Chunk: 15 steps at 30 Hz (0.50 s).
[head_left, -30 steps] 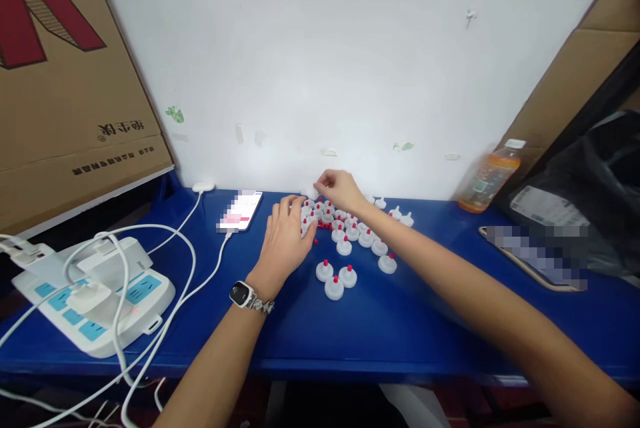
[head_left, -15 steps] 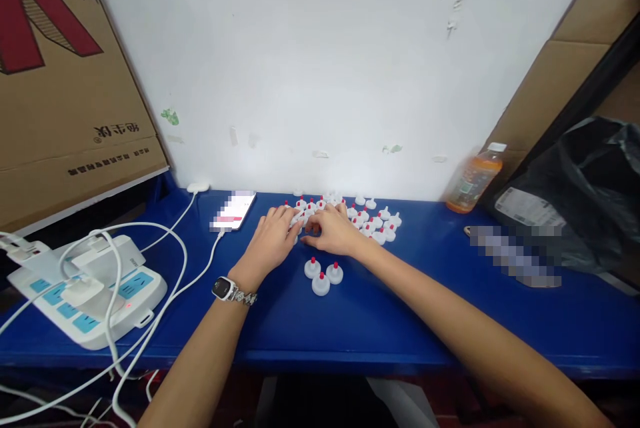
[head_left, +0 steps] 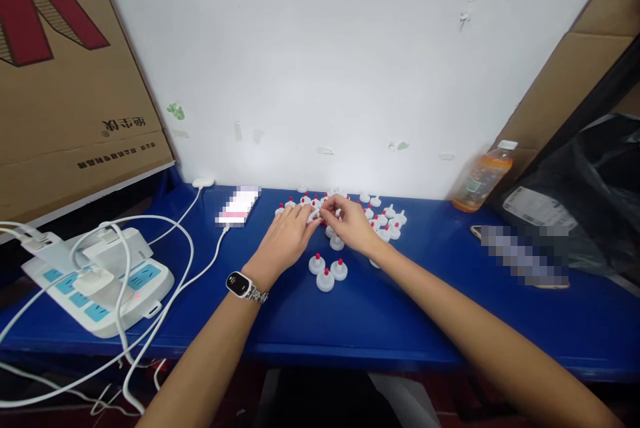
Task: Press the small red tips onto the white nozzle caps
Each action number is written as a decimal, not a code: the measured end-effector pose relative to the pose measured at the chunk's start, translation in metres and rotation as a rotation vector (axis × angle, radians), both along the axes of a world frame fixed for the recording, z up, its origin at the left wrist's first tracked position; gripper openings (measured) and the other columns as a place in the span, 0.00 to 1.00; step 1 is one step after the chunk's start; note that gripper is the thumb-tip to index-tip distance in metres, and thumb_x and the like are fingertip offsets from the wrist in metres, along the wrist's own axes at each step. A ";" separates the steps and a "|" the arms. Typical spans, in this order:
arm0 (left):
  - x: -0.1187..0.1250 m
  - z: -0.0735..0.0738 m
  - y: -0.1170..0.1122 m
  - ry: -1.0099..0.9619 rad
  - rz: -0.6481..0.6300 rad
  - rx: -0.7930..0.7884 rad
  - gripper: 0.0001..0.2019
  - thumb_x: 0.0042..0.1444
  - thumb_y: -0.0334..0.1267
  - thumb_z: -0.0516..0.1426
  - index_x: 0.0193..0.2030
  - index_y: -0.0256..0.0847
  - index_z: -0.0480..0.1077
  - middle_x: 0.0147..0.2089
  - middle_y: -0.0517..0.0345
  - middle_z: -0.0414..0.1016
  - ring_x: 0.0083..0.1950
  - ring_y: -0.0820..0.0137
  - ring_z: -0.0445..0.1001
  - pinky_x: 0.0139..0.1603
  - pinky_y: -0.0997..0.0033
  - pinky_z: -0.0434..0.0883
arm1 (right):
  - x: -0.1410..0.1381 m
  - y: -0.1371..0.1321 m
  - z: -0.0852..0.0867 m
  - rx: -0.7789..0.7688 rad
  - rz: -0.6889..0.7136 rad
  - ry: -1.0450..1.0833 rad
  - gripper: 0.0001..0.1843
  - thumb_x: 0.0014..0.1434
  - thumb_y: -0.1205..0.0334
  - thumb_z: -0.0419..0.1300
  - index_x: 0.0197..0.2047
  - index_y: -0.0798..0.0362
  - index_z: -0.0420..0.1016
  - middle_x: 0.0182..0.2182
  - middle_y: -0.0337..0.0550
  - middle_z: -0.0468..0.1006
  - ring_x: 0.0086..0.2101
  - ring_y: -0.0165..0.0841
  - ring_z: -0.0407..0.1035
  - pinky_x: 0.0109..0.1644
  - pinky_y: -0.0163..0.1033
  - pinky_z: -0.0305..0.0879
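Cap (head_left: 313, 216): 12 o'clock, between the hands.
Left hand (head_left: 287, 235): gripping the cap.
Right hand (head_left: 350, 223): fingers curled in at the cap; whether gripping, cannot tell.
Change: right hand has shifted towards 1 o'clock; both apparently work one piece.

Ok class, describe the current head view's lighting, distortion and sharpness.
In the head view, light falls brightly on the white wall, while below the blue table it is dark; in the head view, the left cardboard box leans, suggesting wide-angle distortion; in the head view, the three nearest red-tipped caps look fairly clear, but pixelation covers much of the left smartphone and right smartphone.
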<state>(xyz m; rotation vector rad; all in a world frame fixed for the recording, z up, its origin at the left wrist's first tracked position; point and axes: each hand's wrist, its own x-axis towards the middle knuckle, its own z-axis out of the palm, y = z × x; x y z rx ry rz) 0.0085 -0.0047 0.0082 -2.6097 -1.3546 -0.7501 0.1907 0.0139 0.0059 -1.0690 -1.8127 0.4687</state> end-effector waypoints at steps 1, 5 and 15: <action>0.001 0.000 0.000 -0.002 -0.018 -0.002 0.19 0.73 0.47 0.40 0.53 0.40 0.65 0.51 0.49 0.72 0.51 0.60 0.68 0.52 0.58 0.67 | 0.001 -0.001 0.000 -0.036 0.018 0.106 0.08 0.61 0.57 0.59 0.39 0.52 0.73 0.32 0.40 0.77 0.32 0.32 0.69 0.36 0.38 0.62; 0.003 -0.001 0.000 -0.006 -0.057 0.009 0.17 0.72 0.46 0.41 0.53 0.40 0.65 0.51 0.48 0.72 0.51 0.60 0.68 0.53 0.59 0.67 | -0.001 -0.003 -0.001 -0.131 0.069 0.375 0.16 0.57 0.51 0.65 0.42 0.53 0.77 0.31 0.40 0.78 0.28 0.30 0.67 0.31 0.36 0.62; 0.005 0.003 -0.004 0.017 -0.118 0.036 0.17 0.72 0.45 0.44 0.58 0.40 0.64 0.52 0.49 0.71 0.53 0.59 0.67 0.57 0.55 0.67 | -0.008 -0.004 0.000 -0.116 0.041 0.529 0.20 0.49 0.46 0.71 0.31 0.52 0.73 0.23 0.35 0.71 0.25 0.27 0.61 0.29 0.35 0.59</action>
